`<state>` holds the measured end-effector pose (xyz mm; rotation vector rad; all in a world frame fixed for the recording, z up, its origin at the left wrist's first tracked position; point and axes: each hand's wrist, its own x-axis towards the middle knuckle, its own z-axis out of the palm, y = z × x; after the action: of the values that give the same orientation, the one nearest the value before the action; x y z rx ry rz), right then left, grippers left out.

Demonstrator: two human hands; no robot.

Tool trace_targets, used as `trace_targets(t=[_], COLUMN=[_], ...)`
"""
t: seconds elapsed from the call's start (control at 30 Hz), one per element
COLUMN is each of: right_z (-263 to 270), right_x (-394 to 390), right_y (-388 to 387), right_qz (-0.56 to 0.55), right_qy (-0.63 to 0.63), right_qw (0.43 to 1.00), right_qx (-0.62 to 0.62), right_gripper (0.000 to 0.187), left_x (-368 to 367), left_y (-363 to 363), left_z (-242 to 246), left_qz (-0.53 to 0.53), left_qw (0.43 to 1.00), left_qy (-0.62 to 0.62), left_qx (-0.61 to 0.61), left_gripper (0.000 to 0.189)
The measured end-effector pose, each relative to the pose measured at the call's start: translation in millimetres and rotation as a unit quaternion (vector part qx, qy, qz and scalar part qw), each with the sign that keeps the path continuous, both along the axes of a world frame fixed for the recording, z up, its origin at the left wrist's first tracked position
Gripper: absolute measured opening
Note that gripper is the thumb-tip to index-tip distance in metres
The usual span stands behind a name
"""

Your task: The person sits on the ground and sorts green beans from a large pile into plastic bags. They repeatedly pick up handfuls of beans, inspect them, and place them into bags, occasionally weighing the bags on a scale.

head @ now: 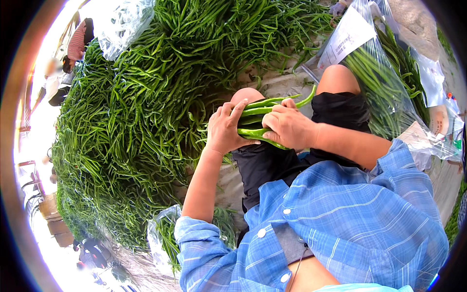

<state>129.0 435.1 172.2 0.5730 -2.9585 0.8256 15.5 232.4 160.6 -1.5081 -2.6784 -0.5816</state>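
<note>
A small bunch of long green chili peppers lies between my hands, above my knee. My left hand wraps around the left end of the bunch, thumb below and fingers on top. On the right side, my right hand has its fingers curled over the same peppers. Several tips stick out past my right fingers, one curving up. Part of the bunch is hidden by both hands. A large heap of loose green chili peppers spreads in front of me and to my left.
At right stands a clear plastic bag of green peppers, with a printed sheet at its top. A bag of white loops rests on the heap. Another pepper bag lies by my left elbow. People and cardboard boxes are at far left.
</note>
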Motion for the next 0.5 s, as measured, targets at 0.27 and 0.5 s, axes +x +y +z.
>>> trace_targets(t=[0.27, 0.5], right_z=[19.7, -2.4], right_x=[-2.3, -36.7], right_y=[0.8, 41.0], right_qz=[0.092, 0.093], right_qy=[-0.017, -0.459], right_qw=[0.991, 0.804], right_qx=[0.095, -0.367], right_gripper=[0.026, 0.041], left_x=[0.2, -0.6], left_y=[-3.0, 4.5], left_z=[-1.8, -2.9], left_qz=[0.008, 0.019], left_qw=[0.999, 1.0], left_qy=[-0.031, -0.008], left_qx=[0.02, 0.015], left_gripper=[0.101, 0.101])
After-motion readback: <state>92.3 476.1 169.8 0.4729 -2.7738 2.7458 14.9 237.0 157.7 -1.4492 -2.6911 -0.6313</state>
